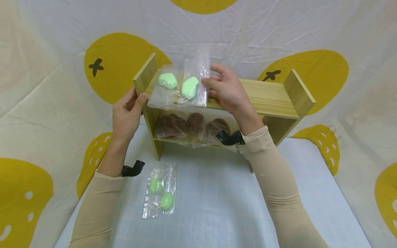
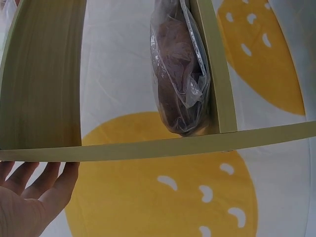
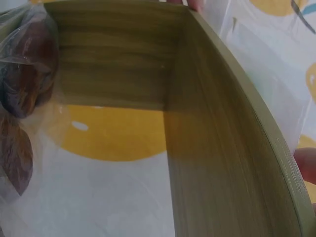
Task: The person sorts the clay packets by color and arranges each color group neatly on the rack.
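A clear plastic bag (image 1: 203, 91) with two pale green lumps (image 1: 168, 80) inside stands at the left part of the top board of a small wooden shelf (image 1: 266, 94). My right hand (image 1: 227, 88) pinches this bag by its right edge, thumb in front and fingers behind. At the shelf's left end, the fingers of my left hand (image 1: 125, 115) rest against the outer face of the side panel (image 2: 148, 149), with the thumb tip at its front edge. In the right wrist view, only a few fingers (image 3: 307, 163) show past the wood.
Several brown lumps in clear bags (image 1: 170, 125) fill the lower board. Another clear bag (image 1: 170, 172) with two green lumps lies on the pale checked tablecloth (image 1: 211, 203) in front of the shelf. A white curtain (image 1: 217, 31) with yellow shapes hangs behind.
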Available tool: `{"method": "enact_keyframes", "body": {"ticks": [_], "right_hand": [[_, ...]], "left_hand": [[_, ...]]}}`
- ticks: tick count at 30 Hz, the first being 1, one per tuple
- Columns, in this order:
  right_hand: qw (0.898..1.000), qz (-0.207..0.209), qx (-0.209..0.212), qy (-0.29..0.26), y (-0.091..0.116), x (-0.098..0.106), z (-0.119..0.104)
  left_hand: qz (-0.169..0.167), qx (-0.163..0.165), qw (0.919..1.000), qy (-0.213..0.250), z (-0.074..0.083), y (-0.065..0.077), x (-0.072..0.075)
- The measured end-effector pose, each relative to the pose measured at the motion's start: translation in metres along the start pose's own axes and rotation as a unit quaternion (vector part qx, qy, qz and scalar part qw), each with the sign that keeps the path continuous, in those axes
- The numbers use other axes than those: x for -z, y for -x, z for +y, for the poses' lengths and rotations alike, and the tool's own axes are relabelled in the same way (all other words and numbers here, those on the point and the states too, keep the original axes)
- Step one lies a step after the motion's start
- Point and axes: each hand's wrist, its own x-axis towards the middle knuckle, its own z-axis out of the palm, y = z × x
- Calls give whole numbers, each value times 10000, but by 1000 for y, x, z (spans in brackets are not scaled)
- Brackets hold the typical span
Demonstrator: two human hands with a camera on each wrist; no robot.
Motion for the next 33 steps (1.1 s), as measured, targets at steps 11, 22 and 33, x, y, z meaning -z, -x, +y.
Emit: {"method": "enact_keyframes", "body": {"ticks": [11,22,33], "right_hand": [[9988,124,-21,475,2,2,0],[9877,614,421,1375,6,6,1],[9835,1013,890,1203,5,3,3]], "left_hand": [[-10,-27,10000,-43,0,1,-2],[-34,-67,9993,-355,-1,1,-4],[-22,-44,9990,-437,0,1,-4]]}}
